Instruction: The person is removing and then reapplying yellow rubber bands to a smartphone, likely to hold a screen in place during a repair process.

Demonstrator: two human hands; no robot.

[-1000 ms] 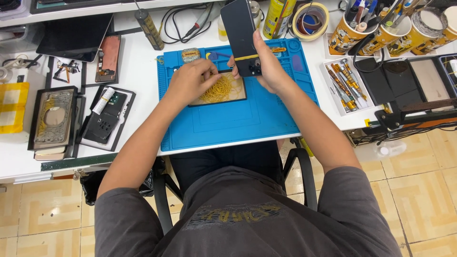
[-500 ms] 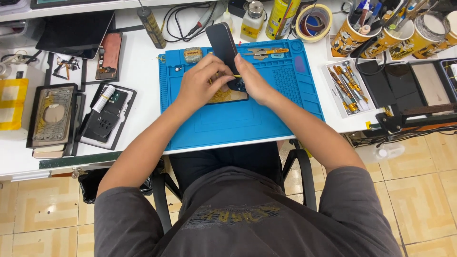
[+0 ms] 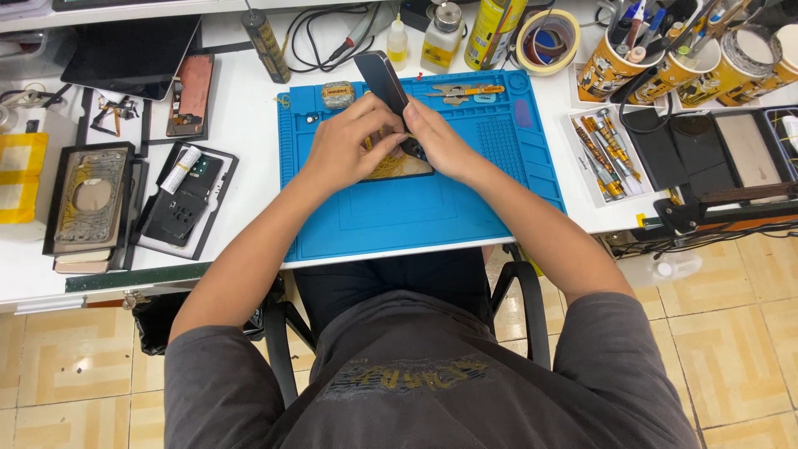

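While you sit at the white bench (image 3: 241, 141), both of your hands meet over the upper middle of the blue work mat (image 3: 465, 208). Your left hand (image 3: 345, 145) is curled, its fingers wrapped over the near end of the dark phone screen panel (image 3: 382, 79), which rises tilted from between your hands toward the far edge of the mat. Your right hand (image 3: 445, 141) closes in from the other side, thumb and fingertips pinched against the panel's lower edge, so the panel sits clamped between the two hands with its upper half standing free above your knuckles. Under your hands lies the opened phone body (image 3: 399, 166), flat on the mat, with gold-coloured insides showing just below your fingers; your palms cover most of it, and you cannot tell from here whether panel and body are joined at the hinge line.

Beyond your fingers, near the mat's far edge, lie a small grey lump (image 3: 337, 94) and a yellow-handled tool (image 3: 465, 90). Past the mat stand a yellow spray can (image 3: 495, 29), a small bottle (image 3: 440, 37) and a roll of tape (image 3: 549, 41). To your right sits a tray of screwdrivers (image 3: 603, 150); to your left, a black phone back cover (image 3: 179, 195) rests in its tray.
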